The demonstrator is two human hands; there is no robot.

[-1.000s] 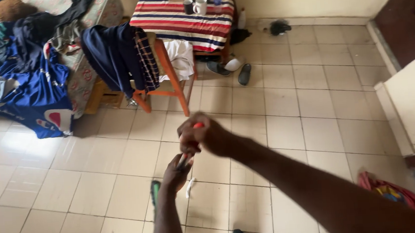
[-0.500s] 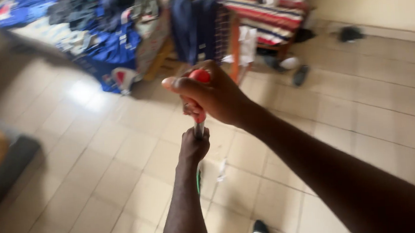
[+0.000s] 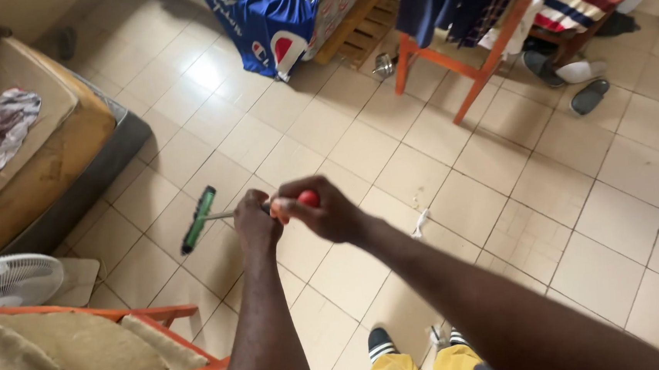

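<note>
Both hands clamp one long broom handle: the left hand (image 3: 254, 217) wraps the grey shaft, and the right hand (image 3: 322, 209), just beside it, closes over the red rounded end (image 3: 308, 198). Half a second ago the handle stood nearly upright before the body; now it lies low, pointing left, which reads as a sweeping stroke under way. Left of the grip, the green-edged broom head (image 3: 197, 219) rests on the pale tiled floor (image 3: 358, 148), near a grey-framed mattress (image 3: 73, 160). Far left stands a white fan (image 3: 7, 278). Above the grip hangs a blue cloth with a round red-and-white emblem (image 3: 275, 15). Right of the grip lies a small white scrap (image 3: 420, 223); further up, an orange wooden chair (image 3: 483, 66).
</note>
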